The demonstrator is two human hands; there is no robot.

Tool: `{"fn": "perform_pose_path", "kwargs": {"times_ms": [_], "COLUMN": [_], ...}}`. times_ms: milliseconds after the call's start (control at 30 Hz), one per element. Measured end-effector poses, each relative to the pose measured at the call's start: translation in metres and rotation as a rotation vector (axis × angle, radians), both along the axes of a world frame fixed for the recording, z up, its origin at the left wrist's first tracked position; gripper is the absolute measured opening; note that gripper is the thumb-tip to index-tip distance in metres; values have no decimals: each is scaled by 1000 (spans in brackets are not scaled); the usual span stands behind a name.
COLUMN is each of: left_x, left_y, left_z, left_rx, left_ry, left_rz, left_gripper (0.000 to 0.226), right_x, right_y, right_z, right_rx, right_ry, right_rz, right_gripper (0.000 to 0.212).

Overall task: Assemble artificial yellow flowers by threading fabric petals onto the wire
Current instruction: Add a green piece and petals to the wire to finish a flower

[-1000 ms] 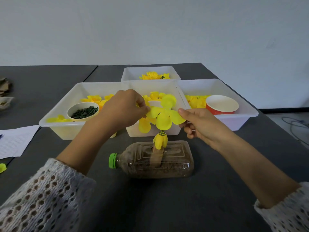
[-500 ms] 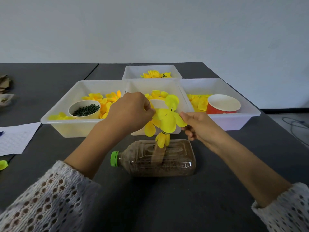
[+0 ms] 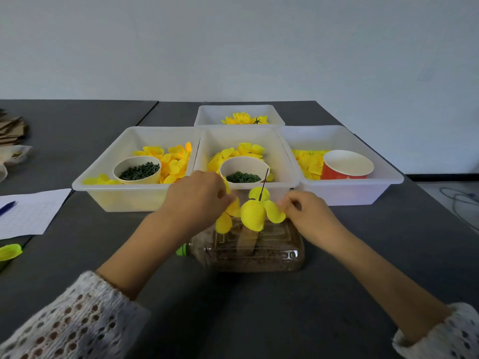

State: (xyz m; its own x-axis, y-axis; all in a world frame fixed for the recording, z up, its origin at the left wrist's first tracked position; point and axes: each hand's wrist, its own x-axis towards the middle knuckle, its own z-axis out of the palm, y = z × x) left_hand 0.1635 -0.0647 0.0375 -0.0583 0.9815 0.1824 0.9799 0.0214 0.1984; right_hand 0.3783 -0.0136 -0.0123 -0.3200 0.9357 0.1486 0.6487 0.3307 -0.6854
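**Petal layer pressed down the wire over the bottle stand**

Far to the left of the left hand's grip lay a ruled sheet of paper point(image 3: 31, 213) and a stray yellow petal point(image 3: 10, 251) on the dark desk point(image 3: 259, 320). Beyond that grip stood a white plastic tray point(image 3: 108, 174) with loose petals and a paper cup of small green rings point(image 3: 137, 170).

The left hand point(image 3: 193, 200) had its fingers curled in a tight pinch on the left edge of the petal layer point(image 3: 255, 213), with further petals bunched beneath it. Between the two grips the thin dark wire point(image 3: 263, 185) poked up through the layer's centre, standing in a clear plastic bottle point(image 3: 248, 251) that lay on its side, filled with brown grain. The right hand point(image 3: 308, 216) pinched the layer's right lobe with its fingertips closed.

The petals looked like thin, floppy fabric with rounded lobes: almost weightless, easily creased or torn at the centre hole. They are best held by the outer lobes on both sides and eased down evenly. The wire seemed slender and bendable, so sideways pull should be avoided.

Beyond the right grip sat another tray with a red paper cup point(image 3: 346, 165).
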Motion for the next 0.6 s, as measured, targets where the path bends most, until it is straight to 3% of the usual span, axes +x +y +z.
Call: {"fn": "perform_pose_path", "kwargs": {"times_ms": [133,200,267,333,400,533,600], "left_x": [-28,-30,-22,-9,2,15,17], "left_y": [-18,-34,-50,-61,-67,-75,-78], "left_z": [26,38,45,47,47,48,48], "left_rx": [222,344,359,321,267,182,151], "left_ry": [-229,-467,-674,-760,-819,-861,-871], "left_rz": [39,-58,-192,-275,-345,-461,-488], "left_gripper": [15,22,25,19,20,24,25], "right_x": [10,8,0,-9,-16,-13,-6], "right_y": [-18,-34,-53,-70,-81,-79,-77], "right_z": [21,37,53,67,74,78,79], "right_rx": [211,293,162,-105,-239,-236,-269], "right_ry": [187,329,467,542,539,698,684], "right_rz": [-186,-159,-10,169,280,249,309], "right_gripper": [10,10,28,49,44,23,14]}}
